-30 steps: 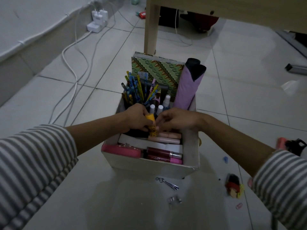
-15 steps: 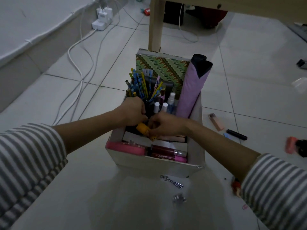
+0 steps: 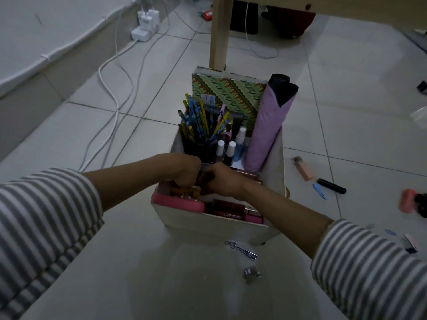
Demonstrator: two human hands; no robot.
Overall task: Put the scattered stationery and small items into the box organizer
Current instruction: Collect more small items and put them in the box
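Hands first: my left hand (image 3: pixel 182 168) and right hand (image 3: pixel 221 181) are curled, knuckles touching, over the box organizer (image 3: pixel 215 226) on the floor; I cannot tell what either grips. A yellow tube (image 3: pixel 187 191) lies inside beneath them. Right, a black marker (image 3: pixel 331 185) lies loose.

I am sitting on the pale tiled floor (image 3: pixel 346 88) of a dim room at home: a mattress edge (image 3: pixel 34 49) is lying along my left, chargers in a power strip (image 3: pixel 145 24) are trailing white cables (image 3: pixel 111 72), and a wooden table leg (image 3: pixel 218 31) is standing ahead.
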